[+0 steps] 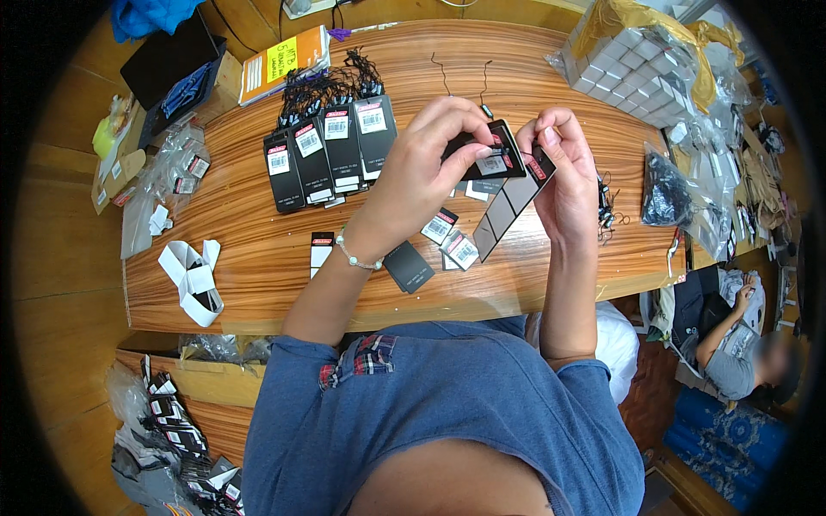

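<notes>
My left hand (422, 168) reaches over the middle of the table, thumb and fingers pinching a black hang tag (509, 159) with a red and white printed part. Dark string loops (484, 82) stick up beyond it. Close beside it, my right hand (565, 168) is closed on the upper end of a strip of grey and black labels (509, 206), which slants down towards the table. Whether a string also sits between its fingertips is too small to tell. Below my hands lie small stickered tags (460, 249) and a plain dark tag (411, 267).
Stacks of dark hang tags (334, 159) with black strings lie at the left. A curled white label strip (194, 279) is near the front left. At the back right stands a box of small white cartons (615, 69), near a bag of black strings (667, 193). Another person (740, 353) sits at right.
</notes>
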Demonstrator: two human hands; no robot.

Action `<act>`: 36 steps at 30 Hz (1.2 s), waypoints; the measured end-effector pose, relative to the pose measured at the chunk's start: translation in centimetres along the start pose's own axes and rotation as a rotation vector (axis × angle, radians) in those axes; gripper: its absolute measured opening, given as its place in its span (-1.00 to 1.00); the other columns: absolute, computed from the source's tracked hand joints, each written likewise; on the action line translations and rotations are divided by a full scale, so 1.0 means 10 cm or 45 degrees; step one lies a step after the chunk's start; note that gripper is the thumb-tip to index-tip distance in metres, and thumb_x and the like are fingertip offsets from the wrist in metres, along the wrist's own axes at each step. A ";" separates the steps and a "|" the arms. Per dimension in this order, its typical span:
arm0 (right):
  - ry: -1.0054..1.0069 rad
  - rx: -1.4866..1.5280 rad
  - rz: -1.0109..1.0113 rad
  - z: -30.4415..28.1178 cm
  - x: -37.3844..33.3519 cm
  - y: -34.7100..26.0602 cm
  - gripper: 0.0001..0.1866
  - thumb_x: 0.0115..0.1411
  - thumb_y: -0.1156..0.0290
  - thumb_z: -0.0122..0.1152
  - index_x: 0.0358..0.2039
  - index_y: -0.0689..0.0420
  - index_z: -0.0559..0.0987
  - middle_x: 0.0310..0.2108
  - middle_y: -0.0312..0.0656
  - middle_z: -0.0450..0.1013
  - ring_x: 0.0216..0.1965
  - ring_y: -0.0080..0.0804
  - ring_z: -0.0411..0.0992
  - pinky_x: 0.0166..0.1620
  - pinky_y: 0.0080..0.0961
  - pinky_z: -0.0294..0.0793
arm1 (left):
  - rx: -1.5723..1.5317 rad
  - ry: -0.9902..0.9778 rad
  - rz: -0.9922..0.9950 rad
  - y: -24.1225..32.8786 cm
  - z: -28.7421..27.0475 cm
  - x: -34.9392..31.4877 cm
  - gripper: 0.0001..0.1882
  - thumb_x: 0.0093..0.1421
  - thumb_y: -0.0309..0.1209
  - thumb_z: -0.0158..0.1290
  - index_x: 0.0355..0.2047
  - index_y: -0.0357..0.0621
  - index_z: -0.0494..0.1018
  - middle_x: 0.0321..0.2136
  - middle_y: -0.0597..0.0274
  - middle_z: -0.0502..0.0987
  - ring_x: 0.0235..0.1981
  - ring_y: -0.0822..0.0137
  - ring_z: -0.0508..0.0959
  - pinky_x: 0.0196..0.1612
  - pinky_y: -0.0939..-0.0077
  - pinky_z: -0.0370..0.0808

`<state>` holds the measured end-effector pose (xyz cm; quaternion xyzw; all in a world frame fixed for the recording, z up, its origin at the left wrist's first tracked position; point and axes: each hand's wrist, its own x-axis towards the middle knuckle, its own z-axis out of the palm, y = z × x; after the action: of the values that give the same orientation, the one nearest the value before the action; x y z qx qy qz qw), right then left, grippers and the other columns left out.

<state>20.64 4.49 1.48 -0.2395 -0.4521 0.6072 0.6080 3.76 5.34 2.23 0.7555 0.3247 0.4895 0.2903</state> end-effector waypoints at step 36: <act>0.055 -0.476 -0.080 0.19 -0.12 -0.11 -0.90 0.10 0.59 0.07 -0.35 0.29 0.40 -0.47 -0.21 0.45 -0.41 -0.60 0.43 -0.35 -0.72 0.42 | -0.567 0.135 -0.337 0.11 -0.04 0.02 -0.86 0.03 -0.56 0.10 -0.36 -0.29 0.47 -0.41 0.26 0.52 -0.38 0.51 0.51 -0.27 0.67 0.45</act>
<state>19.78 2.70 3.06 -0.3472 -0.5510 0.4880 0.5811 3.68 4.92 3.30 0.5971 0.3196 0.5456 0.4936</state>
